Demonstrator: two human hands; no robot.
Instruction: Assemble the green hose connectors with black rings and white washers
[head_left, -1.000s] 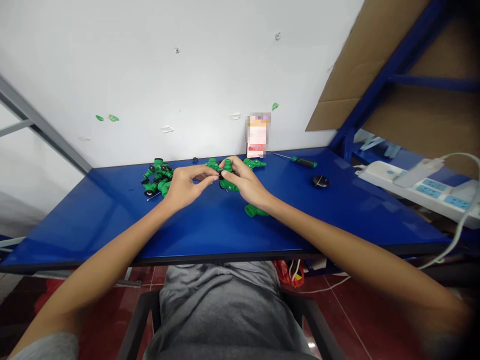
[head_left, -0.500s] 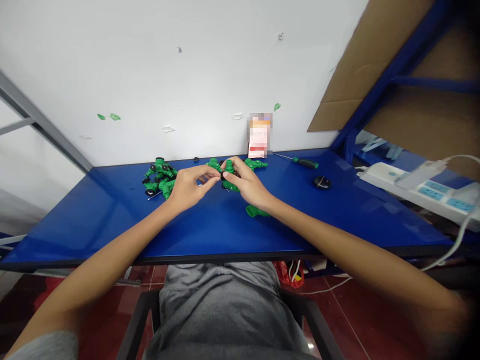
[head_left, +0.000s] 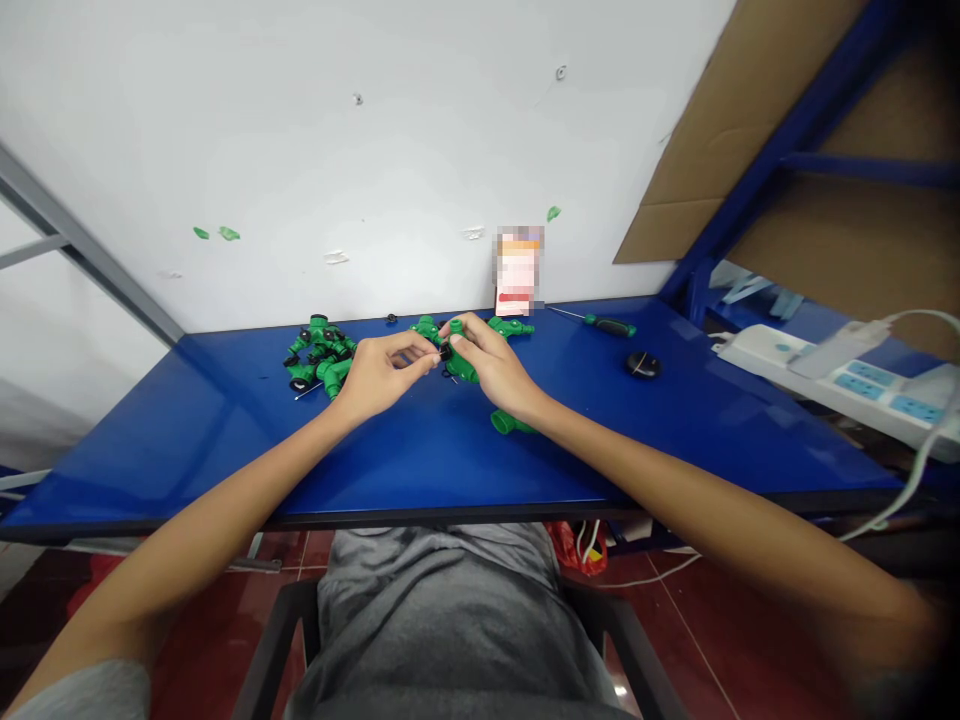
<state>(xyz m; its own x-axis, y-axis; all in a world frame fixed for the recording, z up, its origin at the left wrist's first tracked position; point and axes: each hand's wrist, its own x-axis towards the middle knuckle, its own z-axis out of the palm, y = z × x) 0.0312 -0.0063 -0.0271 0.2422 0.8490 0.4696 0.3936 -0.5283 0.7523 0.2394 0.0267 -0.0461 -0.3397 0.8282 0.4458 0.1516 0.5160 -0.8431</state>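
Observation:
My right hand (head_left: pixel 491 368) grips a green plastic fitting (head_left: pixel 459 365) with a small black ring at its left end, just above the blue table (head_left: pixel 450 450). My left hand (head_left: pixel 375 373) pinches its fingertips together at that black end; what the pinch holds is too small to make out. Behind my left hand lies a pile of green fittings with black parts (head_left: pixel 319 355). More green fittings (head_left: pixel 511 327) lie behind my right hand, and one green piece (head_left: pixel 510 423) rests beside my right wrist.
A green-handled screwdriver (head_left: pixel 604 323) and a round black cap (head_left: pixel 643 365) lie on the right of the table. A white power strip (head_left: pixel 832 375) with cables sits at the right edge. Cardboard on a blue rack (head_left: pixel 757 140) stands at the upper right. A small carton (head_left: pixel 517 272) leans against the wall.
Both hands stay together at the fitting; the fingers shifted slightly and the fitting turned a little in my right hand.

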